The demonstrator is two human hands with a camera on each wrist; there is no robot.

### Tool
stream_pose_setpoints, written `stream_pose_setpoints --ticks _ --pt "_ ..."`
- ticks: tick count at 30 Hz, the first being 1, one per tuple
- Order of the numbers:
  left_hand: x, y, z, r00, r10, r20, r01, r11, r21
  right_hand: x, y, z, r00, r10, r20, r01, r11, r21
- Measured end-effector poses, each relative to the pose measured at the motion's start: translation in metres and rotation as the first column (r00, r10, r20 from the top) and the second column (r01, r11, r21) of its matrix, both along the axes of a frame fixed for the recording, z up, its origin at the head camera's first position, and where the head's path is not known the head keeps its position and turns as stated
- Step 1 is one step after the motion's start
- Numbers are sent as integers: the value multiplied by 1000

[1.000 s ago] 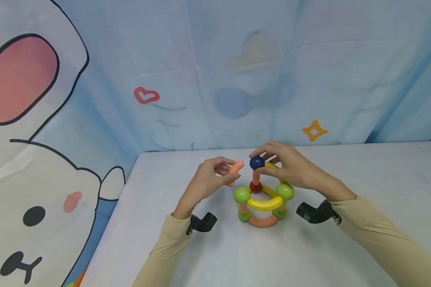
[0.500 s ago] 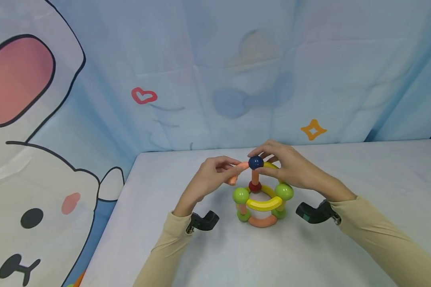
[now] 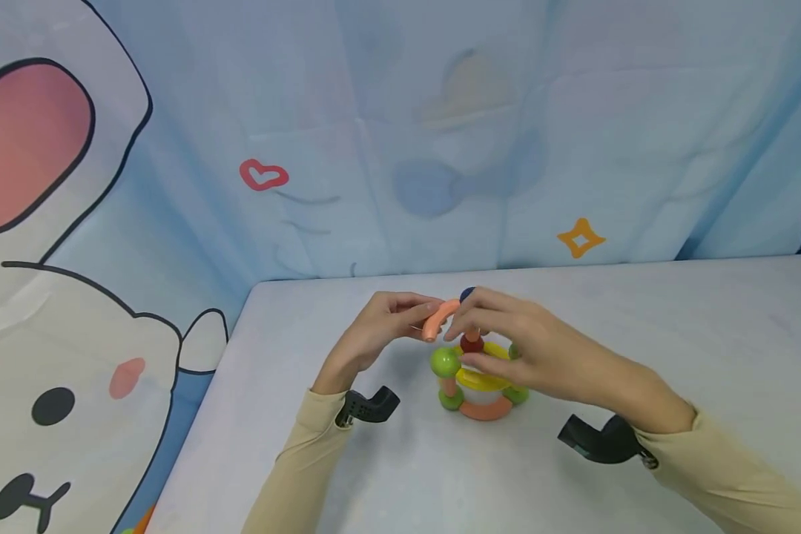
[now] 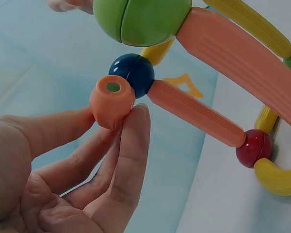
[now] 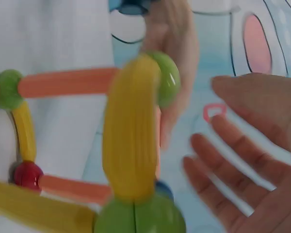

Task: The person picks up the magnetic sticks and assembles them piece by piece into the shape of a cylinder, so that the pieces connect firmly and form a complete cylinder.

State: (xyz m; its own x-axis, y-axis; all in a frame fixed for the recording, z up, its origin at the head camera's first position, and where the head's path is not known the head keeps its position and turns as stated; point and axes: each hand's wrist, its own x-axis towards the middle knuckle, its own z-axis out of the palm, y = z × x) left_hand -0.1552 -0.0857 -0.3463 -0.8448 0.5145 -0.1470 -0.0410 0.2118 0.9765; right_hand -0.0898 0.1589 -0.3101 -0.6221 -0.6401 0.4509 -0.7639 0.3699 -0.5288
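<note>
My left hand (image 3: 380,334) pinches a curved orange toy rod (image 4: 111,102) between thumb and fingers. The rod's far end meets the blue ball (image 4: 138,73), which tops an upright straight orange rod (image 4: 199,114) rising from a red ball (image 4: 253,148). These belong to a ball-and-rod frame whose green balls (image 3: 446,362) and yellow curved rods (image 3: 483,380) stand on the table. My right hand (image 3: 541,352) hovers in front of the frame, fingers spread and holding nothing in the right wrist view. It hides part of the frame in the head view.
A white-covered table (image 3: 400,482) carries the frame. Behind it hangs a pale blue printed curtain (image 3: 374,148), with a large cartoon animal (image 3: 73,356) on the left. A black wrist camera (image 3: 371,406) is strapped on the left arm, another (image 3: 601,439) on the right.
My left hand brought the curved orange rod rightward to the blue ball. My right hand let go of that ball and came down and nearer, across the front of the frame.
</note>
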Motion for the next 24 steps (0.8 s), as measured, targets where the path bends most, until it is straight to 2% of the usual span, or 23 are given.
stream_pose_setpoints --ticks 3,7,10,16,24 --pt "0 -1 0 1000 -5 11 5 1000 17 7 -11 -4 999 -11 30 9 999 50" --pt "-1 -1 -1 999 -9 32 7 999 40 11 -20 -10 999 -35 -19 37 997 65" --pt "-1 0 0 999 -3 45 1 999 50 11 -23 -14 998 -41 -44 44 998 52" --pt "0 1 2 999 -1 52 -3 998 62 11 -27 -18 999 -49 -8 49 999 12" --pt "3 2 3 998 -1 59 -3 997 80 9 -29 -23 996 -50 -73 48 998 -40"
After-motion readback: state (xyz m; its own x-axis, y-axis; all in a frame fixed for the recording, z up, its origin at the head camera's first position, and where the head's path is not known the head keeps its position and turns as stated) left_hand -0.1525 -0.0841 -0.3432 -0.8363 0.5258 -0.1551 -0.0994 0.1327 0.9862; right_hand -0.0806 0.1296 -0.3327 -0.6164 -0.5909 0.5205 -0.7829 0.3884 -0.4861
